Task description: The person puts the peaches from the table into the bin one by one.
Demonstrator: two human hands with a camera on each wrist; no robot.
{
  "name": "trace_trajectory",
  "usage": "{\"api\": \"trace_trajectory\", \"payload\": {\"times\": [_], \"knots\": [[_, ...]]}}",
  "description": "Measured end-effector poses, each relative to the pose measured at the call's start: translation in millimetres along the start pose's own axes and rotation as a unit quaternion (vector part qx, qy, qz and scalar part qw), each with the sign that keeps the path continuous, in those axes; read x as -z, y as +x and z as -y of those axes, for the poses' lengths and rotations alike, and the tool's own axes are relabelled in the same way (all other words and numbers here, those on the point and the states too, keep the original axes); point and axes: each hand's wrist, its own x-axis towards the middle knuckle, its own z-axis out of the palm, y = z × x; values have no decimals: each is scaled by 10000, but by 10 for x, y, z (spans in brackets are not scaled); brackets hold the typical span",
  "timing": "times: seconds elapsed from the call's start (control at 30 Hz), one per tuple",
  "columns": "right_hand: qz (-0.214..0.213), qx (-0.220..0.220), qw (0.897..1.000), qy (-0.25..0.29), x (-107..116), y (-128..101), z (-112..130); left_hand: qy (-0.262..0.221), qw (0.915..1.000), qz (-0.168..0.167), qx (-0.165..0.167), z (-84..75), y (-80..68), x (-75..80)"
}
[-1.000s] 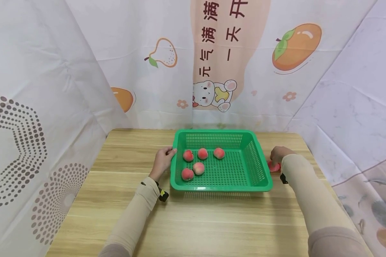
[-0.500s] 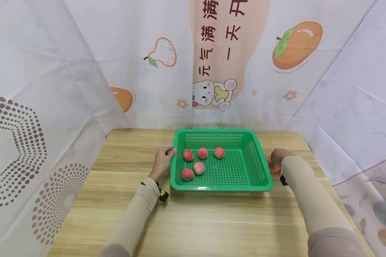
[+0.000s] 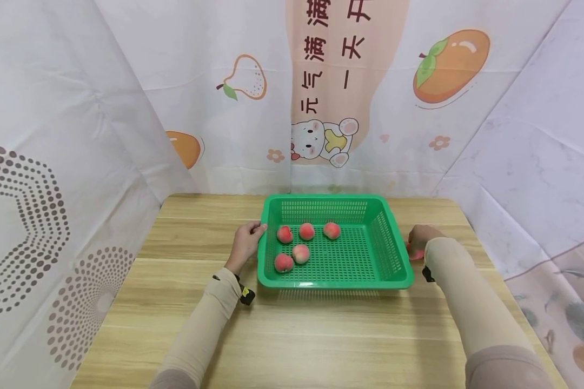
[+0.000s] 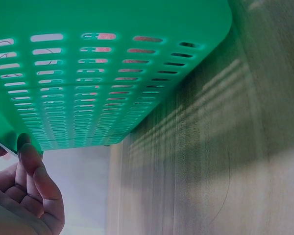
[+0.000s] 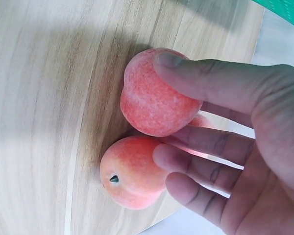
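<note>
- left hand (image 3: pixel 245 243) pinching the left rim of the green basket (image 3: pixel 336 284)
- right hand (image 5: pixel 267 156) has thumb and fingers pinching a red peach (image 5: pixel 154 100) — it's on the surface (image 3: pixel 321 340), just right of the basket, yellower peach (image 5: pixel 130 169) alongside
- five other peaches (image 3: pixel 300 254) inside the basket

Basket (image 3: pixel 336 284): is looking like moulded plastic, smooth, its rim shining with a gloss.
Peaches (image 3: pixel 300 254): are showing a matt, faintly velvety skin, mottling slightly up close.
Table (image 3: pixel 292 340): is showing wood grain, lying smooth and giving a soft sheen.
Curtain (image 3: pixel 194 43): is looking like thin cloth, creasing, mostly matt.
Sleeves (image 3: pixel 469 297): are looking like soft, matt cloth.
</note>
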Motion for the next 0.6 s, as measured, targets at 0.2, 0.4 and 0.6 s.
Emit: {"api": "trace_trajectory", "payload": {"times": [0.2, 0.4, 0.6], "knots": [[45, 82, 9999, 98, -5, 26, 5, 95, 10000, -16, 10, -31, -9, 9], [47, 147, 9998, 81, 13, 44, 0, 187, 9998, -5, 16, -57, 0, 12], [137, 97, 9997, 195, 9, 81, -16, 232, 9997, 3, 5, -56, -4, 7]]}}
